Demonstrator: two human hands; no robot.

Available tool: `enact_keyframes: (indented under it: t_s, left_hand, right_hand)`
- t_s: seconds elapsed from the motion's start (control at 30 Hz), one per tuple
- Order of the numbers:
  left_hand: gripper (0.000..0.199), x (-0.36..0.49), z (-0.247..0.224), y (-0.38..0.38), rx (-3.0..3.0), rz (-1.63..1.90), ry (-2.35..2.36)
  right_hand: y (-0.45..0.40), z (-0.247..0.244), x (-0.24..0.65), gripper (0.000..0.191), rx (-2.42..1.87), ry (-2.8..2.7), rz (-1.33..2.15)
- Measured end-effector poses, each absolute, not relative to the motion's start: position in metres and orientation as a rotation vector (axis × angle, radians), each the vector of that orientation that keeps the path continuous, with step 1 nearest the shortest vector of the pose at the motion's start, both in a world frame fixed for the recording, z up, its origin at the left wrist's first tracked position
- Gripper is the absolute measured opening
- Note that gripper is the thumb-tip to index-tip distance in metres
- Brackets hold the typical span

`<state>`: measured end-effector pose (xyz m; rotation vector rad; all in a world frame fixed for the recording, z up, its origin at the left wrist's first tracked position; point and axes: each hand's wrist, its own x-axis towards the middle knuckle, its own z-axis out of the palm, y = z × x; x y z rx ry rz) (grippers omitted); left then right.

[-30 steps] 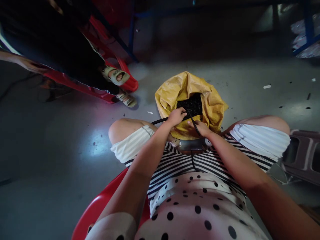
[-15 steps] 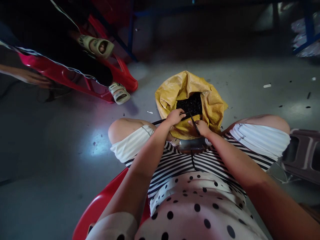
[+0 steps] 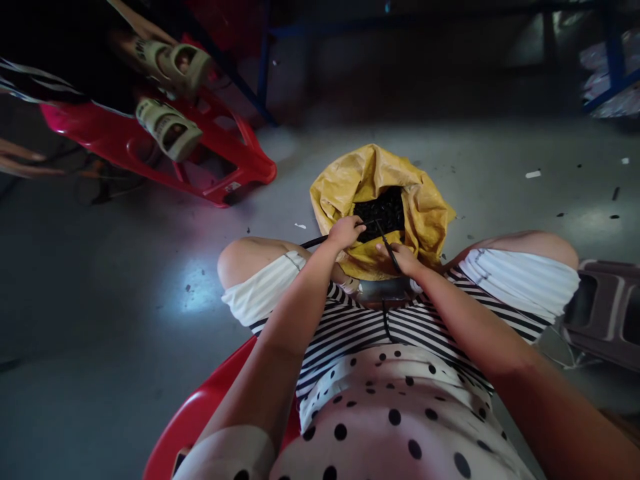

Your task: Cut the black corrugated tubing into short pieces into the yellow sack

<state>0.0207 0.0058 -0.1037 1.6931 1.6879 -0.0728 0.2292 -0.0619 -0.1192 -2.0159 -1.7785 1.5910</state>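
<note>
A yellow woven sack [image 3: 425, 230] stands on the floor between my knees, its mouth rolled open. Inside lies a heap of small black pieces [image 3: 387, 205]. My left hand [image 3: 345, 232], at the sack's near left rim, is closed on a long black strip [image 3: 314, 242]. This strip runs back over my left knee, and its thin front end points across the opening. In my right hand [image 3: 404, 260], at the near right rim, is a pair of dark scissors [image 3: 383, 236]. Their tips are over the pieces, close to the strip's end; whether they touch it I cannot tell.
A red plastic stool [image 3: 240, 160] lies at upper left, with another person's sandalled feet [image 3: 173, 130] and hand [image 3: 27, 160] near it. I sit on a red seat [image 3: 200, 407]. A grey-brown stool [image 3: 603, 310] stands at right. Blue metal legs [image 3: 263, 67] rise beyond; scraps dot the floor.
My left hand has shifted slightly left with the strip, while my right hand has hardly moved. The other person's feet and hand have moved leftward by the red stool.
</note>
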Motion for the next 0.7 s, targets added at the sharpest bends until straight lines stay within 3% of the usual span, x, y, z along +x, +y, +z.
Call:
enact_keyframes:
  t_s: [0.7]
  left_hand:
    - [0.032,0.03,-0.1,0.0,1.731,-0.099,1.531]
  right_hand:
    - [-0.057,-0.115,0.224,0.068,-2.128,-1.87,1.562]
